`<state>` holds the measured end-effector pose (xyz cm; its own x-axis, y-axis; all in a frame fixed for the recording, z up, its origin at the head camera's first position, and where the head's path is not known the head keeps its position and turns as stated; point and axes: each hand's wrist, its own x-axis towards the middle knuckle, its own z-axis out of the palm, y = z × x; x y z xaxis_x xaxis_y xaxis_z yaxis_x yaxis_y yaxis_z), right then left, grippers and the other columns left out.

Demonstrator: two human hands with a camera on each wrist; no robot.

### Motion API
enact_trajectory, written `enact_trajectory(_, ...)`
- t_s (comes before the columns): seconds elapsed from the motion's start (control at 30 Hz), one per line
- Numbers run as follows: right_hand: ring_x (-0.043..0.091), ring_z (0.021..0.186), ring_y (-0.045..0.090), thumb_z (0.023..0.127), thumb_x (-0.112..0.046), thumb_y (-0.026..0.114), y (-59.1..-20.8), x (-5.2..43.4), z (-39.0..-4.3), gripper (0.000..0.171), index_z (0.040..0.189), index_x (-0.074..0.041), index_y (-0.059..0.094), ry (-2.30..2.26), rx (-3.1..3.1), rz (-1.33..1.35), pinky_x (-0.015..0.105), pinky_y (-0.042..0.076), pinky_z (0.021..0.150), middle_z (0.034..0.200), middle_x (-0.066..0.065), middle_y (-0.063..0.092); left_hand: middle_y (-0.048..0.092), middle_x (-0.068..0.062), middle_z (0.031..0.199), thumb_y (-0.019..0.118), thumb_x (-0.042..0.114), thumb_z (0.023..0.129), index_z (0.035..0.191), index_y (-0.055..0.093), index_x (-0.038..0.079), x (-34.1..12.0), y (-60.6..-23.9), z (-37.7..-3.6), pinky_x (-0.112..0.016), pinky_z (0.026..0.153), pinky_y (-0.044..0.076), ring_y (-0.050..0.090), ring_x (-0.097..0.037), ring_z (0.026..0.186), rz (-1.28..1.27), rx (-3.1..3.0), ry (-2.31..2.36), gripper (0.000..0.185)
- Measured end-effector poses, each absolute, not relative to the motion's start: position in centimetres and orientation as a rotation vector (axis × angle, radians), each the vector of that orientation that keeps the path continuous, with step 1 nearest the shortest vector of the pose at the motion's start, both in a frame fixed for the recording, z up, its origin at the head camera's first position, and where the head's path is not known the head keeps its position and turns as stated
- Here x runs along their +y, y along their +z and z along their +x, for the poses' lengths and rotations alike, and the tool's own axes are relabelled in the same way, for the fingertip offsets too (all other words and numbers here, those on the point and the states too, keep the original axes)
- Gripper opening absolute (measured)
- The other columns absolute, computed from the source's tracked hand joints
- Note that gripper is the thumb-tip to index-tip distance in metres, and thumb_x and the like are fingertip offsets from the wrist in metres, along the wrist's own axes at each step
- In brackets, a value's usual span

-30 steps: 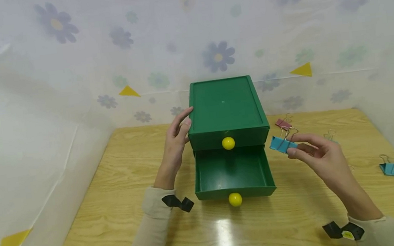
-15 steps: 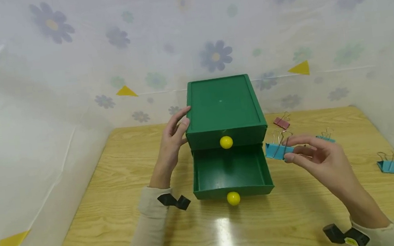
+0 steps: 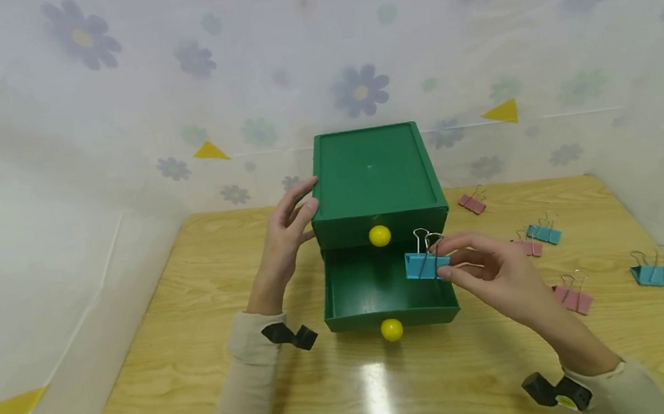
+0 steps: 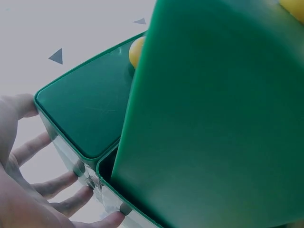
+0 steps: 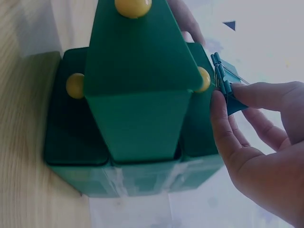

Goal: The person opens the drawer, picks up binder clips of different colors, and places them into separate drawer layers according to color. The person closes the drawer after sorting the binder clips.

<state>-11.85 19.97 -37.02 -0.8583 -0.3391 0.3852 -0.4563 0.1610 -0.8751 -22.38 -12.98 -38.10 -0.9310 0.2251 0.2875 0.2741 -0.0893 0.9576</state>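
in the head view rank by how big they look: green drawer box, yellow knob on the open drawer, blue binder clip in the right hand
1. Green plastic drawer box
2. Blue binder clip
3. Yellow round knob
The clip is held nearer the camera, so its lead over the knob is unsure.

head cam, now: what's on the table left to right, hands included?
left hand → green drawer box → right hand with blue clip → pink clip → far-right blue clip
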Motion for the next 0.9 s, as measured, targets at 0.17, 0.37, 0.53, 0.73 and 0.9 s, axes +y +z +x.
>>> enact_trajectory(0.17, 0.021, 0.096, 0.07, 0.094, 0.007, 0.069, -37.2, 18.1, -12.2, 0.027, 0.117, -0.006, 0.07, 1.793, -2.39, 0.844, 0.031, 0.06, 0.082, 0.12, 0.009, 0.065, 0.045, 0.007, 0.156, 0.058, 0.031, 0.105, 0.151, 0.053, 0.023, -12.8, -38.1, -22.4, -0.066, 0.102, 0.043, 0.047, -0.021, 0.141, -0.567, -2.093, -2.227, 0.047)
enact_trajectory(0.37, 0.02, 0.091, 0.072, 0.093, 0.003, 0.072, -37.3, 16.3, -12.7, 0.025, 0.115, -0.01, 0.071, 1.699, -2.456, 0.945, 0.032, 0.06, 0.077, 0.114, 0.004, 0.068, 0.045, 0.006, 0.155, 0.058, 0.03, 0.105, 0.151, 0.053, 0.022, -12.7, -38.1, -22.5, -0.067, 0.103, 0.043, 0.047, -0.02, 0.14, -0.563, -2.078, -2.232, 0.046)
enact_trajectory(0.53, 0.014, 0.09, 0.072, 0.092, 0.0, 0.075, -37.7, 15.3, -13.3, 0.024, 0.112, -0.014, 0.072, 1.628, -2.574, 0.933, 0.031, 0.06, 0.078, 0.111, 0.0, 0.07, 0.045, 0.006, 0.156, 0.058, 0.029, 0.105, 0.151, 0.053, 0.021, -12.6, -38.2, -22.6, -0.068, 0.102, 0.042, 0.047, -0.022, 0.14, -0.557, -2.08, -2.224, 0.047)
enact_trajectory(0.73, 0.013, 0.088, 0.072, 0.092, -0.001, 0.076, -38.2, 14.0, -14.4, 0.02, 0.108, -0.013, 0.073, 1.566, -2.694, 0.938, 0.029, 0.06, 0.076, 0.109, 0.002, 0.071, 0.046, 0.005, 0.155, 0.058, 0.028, 0.105, 0.151, 0.054, 0.021, -12.6, -38.3, -22.7, -0.068, 0.101, 0.043, 0.047, -0.022, 0.14, -0.532, -2.076, -2.226, 0.046)
enact_trajectory(0.9, 0.013, 0.085, 0.072, 0.092, -0.002, 0.075, -38.1, 13.0, -15.2, 0.015, 0.105, -0.01, 0.073, 1.513, -2.782, 0.993, 0.028, 0.059, 0.074, 0.108, 0.006, 0.071, 0.045, 0.005, 0.155, 0.058, 0.028, 0.106, 0.151, 0.054, 0.021, -12.6, -38.4, -22.7, -0.068, 0.101, 0.043, 0.047, -0.023, 0.14, -0.532, -2.083, -2.221, 0.046)
